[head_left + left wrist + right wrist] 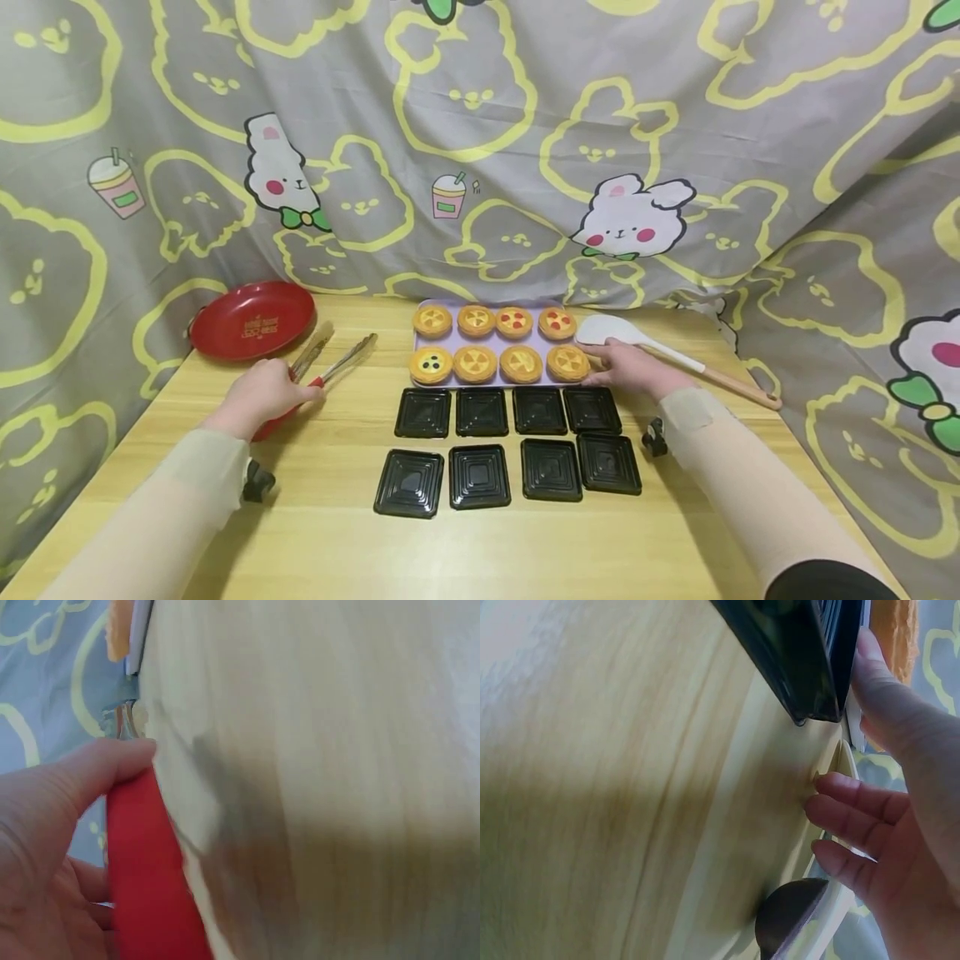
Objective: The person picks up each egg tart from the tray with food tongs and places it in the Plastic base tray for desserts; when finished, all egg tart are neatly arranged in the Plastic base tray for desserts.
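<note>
My left hand [258, 396] holds a pair of tongs [345, 360] by their red handles, the metal arms spread and pointing away from me. In the left wrist view the thumb lies along the red handle [154, 862]. My right hand [633, 367] is at the right edge of a lilac tray [490, 343], its thumb and index finger at the rim beside the nearest tart [567, 363]. The other fingers [847, 817] are loosely extended low over the table. Several round tarts stand in two rows on the tray, some with fruit-like toppings.
Several square black plastic trays [480, 476] lie in two rows in front of the lilac tray. A white spatula [630, 333] with a wooden handle lies beyond my right hand. At the back left, a red plate [255, 317] rests near the patterned curtain [480, 250].
</note>
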The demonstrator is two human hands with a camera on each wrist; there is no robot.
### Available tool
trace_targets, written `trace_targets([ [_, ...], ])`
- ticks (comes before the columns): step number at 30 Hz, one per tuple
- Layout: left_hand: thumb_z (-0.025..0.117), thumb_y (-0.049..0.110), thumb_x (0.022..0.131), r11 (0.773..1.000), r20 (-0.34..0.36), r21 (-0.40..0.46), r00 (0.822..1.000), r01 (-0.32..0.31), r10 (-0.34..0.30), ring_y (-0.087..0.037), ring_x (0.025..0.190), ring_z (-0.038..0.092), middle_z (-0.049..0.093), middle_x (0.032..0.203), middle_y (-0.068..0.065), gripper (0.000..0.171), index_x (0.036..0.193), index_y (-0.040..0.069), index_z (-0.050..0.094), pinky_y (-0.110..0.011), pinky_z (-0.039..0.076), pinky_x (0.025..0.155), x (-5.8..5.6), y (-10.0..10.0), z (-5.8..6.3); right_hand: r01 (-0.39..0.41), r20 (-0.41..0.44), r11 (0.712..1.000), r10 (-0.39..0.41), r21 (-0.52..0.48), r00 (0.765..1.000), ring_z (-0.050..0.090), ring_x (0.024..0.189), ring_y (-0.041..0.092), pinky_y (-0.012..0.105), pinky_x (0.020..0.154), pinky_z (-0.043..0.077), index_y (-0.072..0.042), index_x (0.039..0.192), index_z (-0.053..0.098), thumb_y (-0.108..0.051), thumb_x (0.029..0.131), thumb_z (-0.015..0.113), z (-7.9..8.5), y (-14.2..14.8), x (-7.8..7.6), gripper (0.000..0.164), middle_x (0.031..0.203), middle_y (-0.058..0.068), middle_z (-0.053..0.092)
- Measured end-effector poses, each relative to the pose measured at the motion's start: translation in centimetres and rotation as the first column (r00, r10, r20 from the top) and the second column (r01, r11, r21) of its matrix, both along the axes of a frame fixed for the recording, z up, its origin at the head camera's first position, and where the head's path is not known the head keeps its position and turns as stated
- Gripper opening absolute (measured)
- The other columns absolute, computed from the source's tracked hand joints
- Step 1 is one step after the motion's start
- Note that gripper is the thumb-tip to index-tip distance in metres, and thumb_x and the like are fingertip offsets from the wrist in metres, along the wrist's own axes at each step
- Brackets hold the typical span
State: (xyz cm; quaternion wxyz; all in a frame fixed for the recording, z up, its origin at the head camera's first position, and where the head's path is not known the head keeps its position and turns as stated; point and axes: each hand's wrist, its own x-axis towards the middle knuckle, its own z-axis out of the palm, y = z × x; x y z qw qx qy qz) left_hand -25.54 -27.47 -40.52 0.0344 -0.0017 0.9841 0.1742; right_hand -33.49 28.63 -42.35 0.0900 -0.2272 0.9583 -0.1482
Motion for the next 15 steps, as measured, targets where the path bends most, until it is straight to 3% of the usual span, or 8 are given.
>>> trace_targets([
  [7,0.063,0.066,0.064,0.994,-0.022,0.083,0.997,0.070,-0.069,-0.023,0.070,0.051,0.056,0.085,-0.008,0.082,0.113,0.002,0.045,-0.038,0.040,0.061,0.2,1.4,1.1,-0.013,-0.010,1.000,0.013,-0.005,1.000,0.051,0.086,0.029,0.050,0.083,0.038,-0.019,0.136,0.039,-0.045,0.073,0.067,-0.1,0.2,-0.2,0.074,0.110,0.026,0.044],
  [15,0.070,0.059,0.063,0.970,-0.077,0.134,0.978,0.205,-0.196,-0.019,0.073,0.051,0.058,0.087,-0.007,0.076,0.114,0.006,0.054,-0.036,0.040,0.066,0.6,4.0,1.2,-0.019,0.014,0.999,0.020,-0.045,1.000,0.049,0.102,0.037,0.051,0.091,0.032,-0.017,0.137,0.037,-0.045,0.073,0.067,-0.5,0.2,-0.4,0.076,0.123,0.029,0.042],
])
